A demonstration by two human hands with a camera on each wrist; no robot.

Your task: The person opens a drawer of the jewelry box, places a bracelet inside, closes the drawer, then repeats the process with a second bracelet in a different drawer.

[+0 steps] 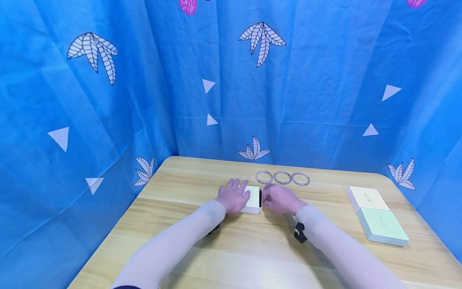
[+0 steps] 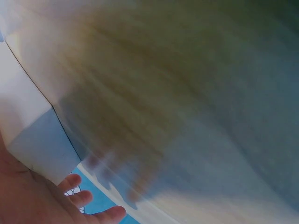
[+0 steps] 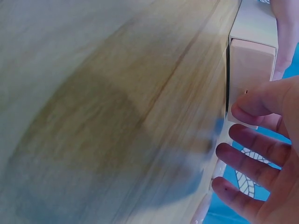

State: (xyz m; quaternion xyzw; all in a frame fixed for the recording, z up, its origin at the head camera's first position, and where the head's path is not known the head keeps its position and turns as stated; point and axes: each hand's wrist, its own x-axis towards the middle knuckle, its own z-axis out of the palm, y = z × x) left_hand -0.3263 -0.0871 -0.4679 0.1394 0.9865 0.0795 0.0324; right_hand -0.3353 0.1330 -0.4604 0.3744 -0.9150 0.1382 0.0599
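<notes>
A small white drawer box (image 1: 254, 200) lies on the table between both hands. My left hand (image 1: 232, 196) rests on its left part, fingers extended and spread. In the left wrist view, the left hand's fingers (image 2: 80, 198) reach out straight past the box's side (image 2: 44, 144). At the box's right end, my right hand (image 1: 280, 198) pinches the pinkish inner drawer (image 3: 251, 65) between thumb and index finger, the other fingers held apart. The drawer stands slightly out of the sleeve (image 3: 254, 21), with a dark strip of the inside (image 1: 260, 197) showing.
Three pale purple bangles (image 1: 282, 184) lie in a row behind the right hand. At the table's right side are a cream box (image 1: 368, 198) and a pale green box (image 1: 383, 225), touching. Blue patterned curtain (image 1: 317, 100) surrounds the wooden table (image 1: 252, 257).
</notes>
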